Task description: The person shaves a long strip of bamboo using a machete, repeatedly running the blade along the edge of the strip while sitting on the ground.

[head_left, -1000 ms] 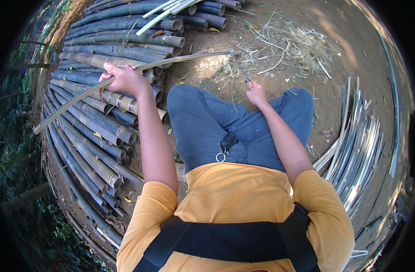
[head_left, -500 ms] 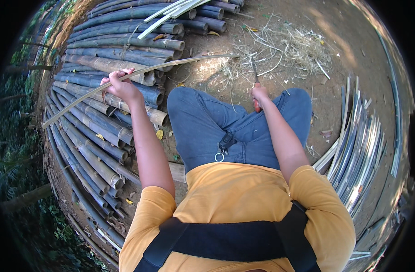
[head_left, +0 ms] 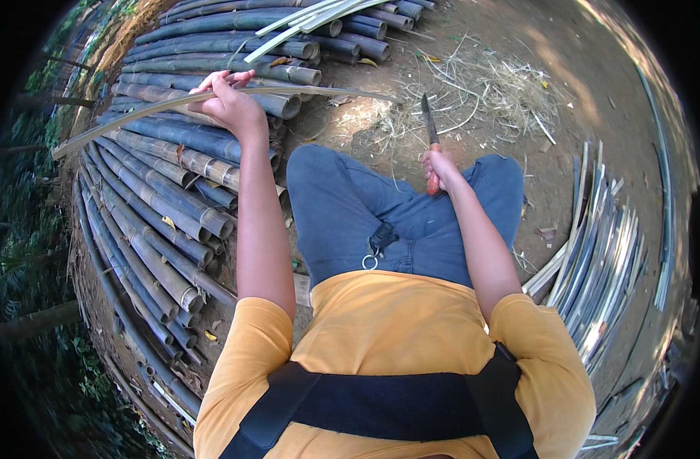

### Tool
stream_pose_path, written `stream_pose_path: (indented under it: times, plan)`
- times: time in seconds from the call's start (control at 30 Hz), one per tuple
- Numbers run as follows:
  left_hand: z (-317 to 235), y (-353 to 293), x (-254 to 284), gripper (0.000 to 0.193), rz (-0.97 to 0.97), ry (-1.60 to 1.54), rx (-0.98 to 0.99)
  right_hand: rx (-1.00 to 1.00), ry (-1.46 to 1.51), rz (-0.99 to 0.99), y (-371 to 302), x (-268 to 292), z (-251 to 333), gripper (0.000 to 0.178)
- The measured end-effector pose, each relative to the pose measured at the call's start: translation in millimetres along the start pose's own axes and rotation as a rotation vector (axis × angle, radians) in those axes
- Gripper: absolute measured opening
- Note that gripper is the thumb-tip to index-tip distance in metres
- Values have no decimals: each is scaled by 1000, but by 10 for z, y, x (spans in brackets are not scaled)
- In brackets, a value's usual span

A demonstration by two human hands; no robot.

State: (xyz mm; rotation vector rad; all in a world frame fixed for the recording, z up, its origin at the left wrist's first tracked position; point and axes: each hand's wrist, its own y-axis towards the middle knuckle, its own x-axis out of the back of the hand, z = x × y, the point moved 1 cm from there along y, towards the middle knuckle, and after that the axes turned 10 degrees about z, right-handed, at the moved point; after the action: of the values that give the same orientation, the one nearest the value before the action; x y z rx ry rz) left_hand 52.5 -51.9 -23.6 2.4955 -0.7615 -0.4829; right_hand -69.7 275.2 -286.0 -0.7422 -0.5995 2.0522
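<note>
A long, thin bamboo strip (head_left: 124, 119) is gripped near its middle by my left hand (head_left: 233, 105), raised over the bamboo poles on the left. One end of the strip points out to the far left. Its other end reaches across the ground in front of my knees, near the knife's tip. My right hand (head_left: 442, 167) is closed around the orange-red handle of a knife (head_left: 429, 124) above my right thigh. The dark blade points forward, away from me, and appears apart from the strip.
Stacked bamboo poles (head_left: 155, 191) fill the left side. Several pale split strips (head_left: 311, 23) lie on the far poles. Shavings (head_left: 510, 96) litter the ground ahead. A bundle of split strips (head_left: 595, 260) lies to my right, with a long pole (head_left: 663, 191) beyond it.
My left hand has moved forward and to the right, carrying the bamboo strip with it. The knife has turned, so more of the blade's flat shows, while my right hand has barely shifted.
</note>
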Motion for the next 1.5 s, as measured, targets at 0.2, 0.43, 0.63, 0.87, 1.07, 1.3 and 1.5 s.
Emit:
stream_pose_path:
  times: [0.2, 0.43, 0.63, 0.87, 1.07, 1.3, 1.5]
  plan:
    - [-291, 68, -361, 22, -232, -203, -130, -274, -227, 242, -450, -173, -55, 16]
    - [-378, 207, -390, 13, -332, -276, -118, -497, -521, 372, 541, 144, 219, 25]
    - [-606, 421, 77, 6, -300, -209, -188, -337, -878, -76, 1039, 1500, 988, 17]
    - [-541, 424, 35, 9, -301, -99, -254, 10, -993, -450, 307, 1505, 1661, 26]
    - [-250, 302, -176, 10, -200, -157, -134, -37, -1372, -210, 146, 1600, 1654, 21]
    - [-160, 47, -274, 10, -88, -206, -83, -204, -1457, -287, 301, 2253, 1568, 36]
    - [-148, -21, -126, 17, -136, -171, -77, -308, -1421, -557, 409, 2610, 1683, 34]
